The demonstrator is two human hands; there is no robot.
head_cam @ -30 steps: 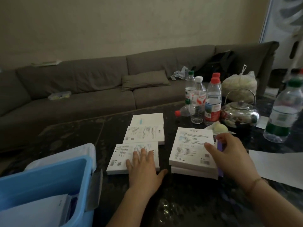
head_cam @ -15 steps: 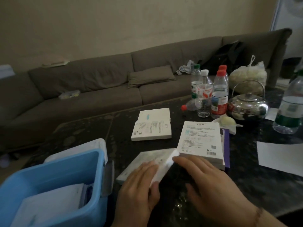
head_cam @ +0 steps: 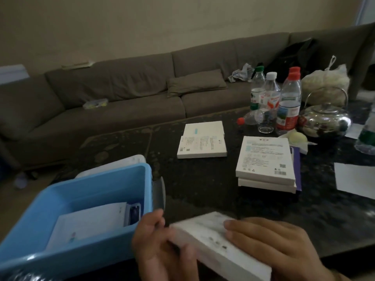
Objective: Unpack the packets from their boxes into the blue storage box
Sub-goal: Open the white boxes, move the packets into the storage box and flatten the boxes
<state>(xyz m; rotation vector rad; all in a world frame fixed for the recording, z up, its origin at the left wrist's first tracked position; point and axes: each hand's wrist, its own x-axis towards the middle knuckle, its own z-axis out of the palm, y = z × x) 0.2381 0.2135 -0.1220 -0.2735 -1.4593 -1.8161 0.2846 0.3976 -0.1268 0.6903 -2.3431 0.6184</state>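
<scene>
Bottom centre: both hands on one white box [head_cam: 219,244], motion-blurred, held low at the near table edge. Left hand [head_cam: 160,248] grips the box's left end, fingers curled round it, thumb on top. Right hand [head_cam: 272,246] lies over the box's right part, fingers fairly straight across the top face, fingertips [head_cam: 229,224] pointing left; can't tell if the thumb wraps underneath. Lower left: blue bin [head_cam: 85,181], open, just left of the left hand, with white packets [head_cam: 87,224] lying flat inside and a dark-fronted item against its right wall. A white lid sits behind the bin. Dark table [head_cam: 203,187] carries the rest. Mid right: stack of two white boxes [head_cam: 265,159], print side up, a purple item beside its right edge. Centre: two more boxes [head_cam: 203,142], nearer one overlapping the farther one. Right edge: white sheet of paper [head_cam: 353,179]. Further back, upper right: cluster of plastic bottles [head_cam: 288,102], one bottle lying on its side, a shiny metal kettle [head_cam: 324,120], a pale round item on a tissue beside it, a tied white bag behind. Far side, across the frame: grey-brown sofa [head_cam: 121,94] with a cushion and some crumpled cloth, against a plain wall.
</scene>
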